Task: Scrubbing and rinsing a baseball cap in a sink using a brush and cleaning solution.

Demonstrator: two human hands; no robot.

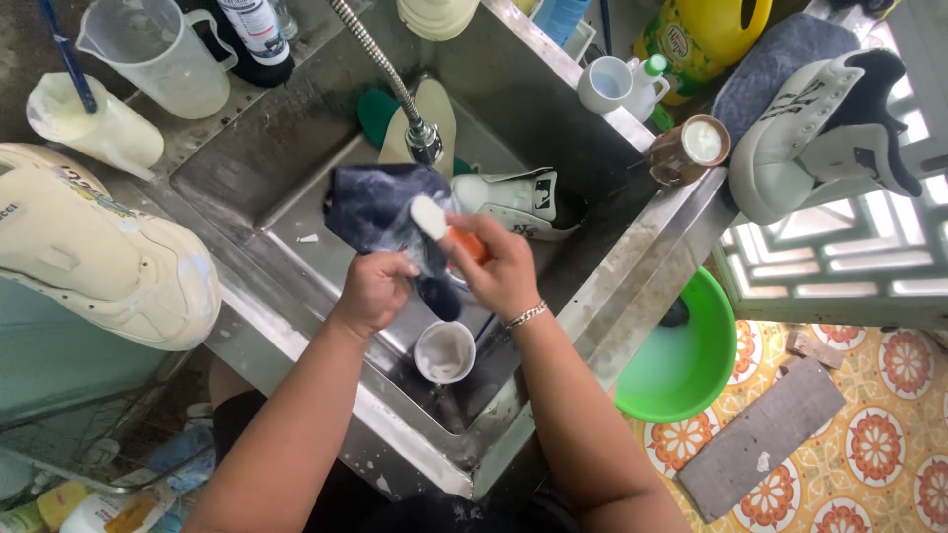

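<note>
Both hands closed: left hand point(373, 289) grips dark insole point(370, 205), right hand point(504, 271) an orange-handled brush point(444, 229).

Hands point(439, 281) with brush point(446, 227) on dark insole point(370, 207)

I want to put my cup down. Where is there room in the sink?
Bare sink floor lies left of the dark insole, toward the sink's left wall. Under the hands it is crowded: small cup, white shoe, faucet.

Orange-handled scrubbing brush point(446, 229): handle mostly hidden inside right hand point(504, 271). Dark blue fabric insole point(380, 212): blurred, lower end covered by left hand point(375, 289). Cream leather sneaker point(94, 262): cut by left edge.
</note>
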